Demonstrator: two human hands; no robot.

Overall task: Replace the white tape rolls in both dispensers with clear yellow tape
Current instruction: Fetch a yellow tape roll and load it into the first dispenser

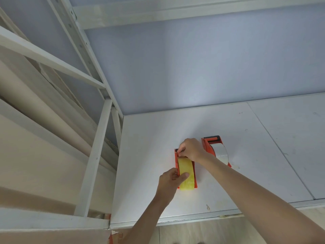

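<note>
View: I see 1 head camera frame looking down at a white shelf board [149, 155] that fills the lower centre and right of the picture.
Near dispenser: an orange tape dispenser [194, 179] lies on the board just below centre, long axis running up and down the frame.
Yellow tape: a roll of clear yellow tape [186, 169] sits in that dispenser, standing on edge between the orange side plates.
Left hand: my left hand [169, 180] comes in from the bottom centre, thumb pressed onto the face of the yellow roll, fingers wrapped on the left side plate. Grip is closed on the dispenser and roll.
Right hand: my right hand [191, 149] reaches in from the lower right, just above the roll at the toothed end of the dispenser. Fingertips are pinched narrow there; I cannot tell whether they hold the tape end or only the blade area.
Far dispenser: a 2nd orange dispenser [207, 144] rests to the right of centre, partly hidden behind my right wrist, black roller at its top end.
White tape: a white tape roll [222, 154] sits loaded in that 2nd dispenser.
Surroundings: white metal shelf frame [95, 155] and large brown paper rolls [35, 95] occupy the left of the frame.
</note>
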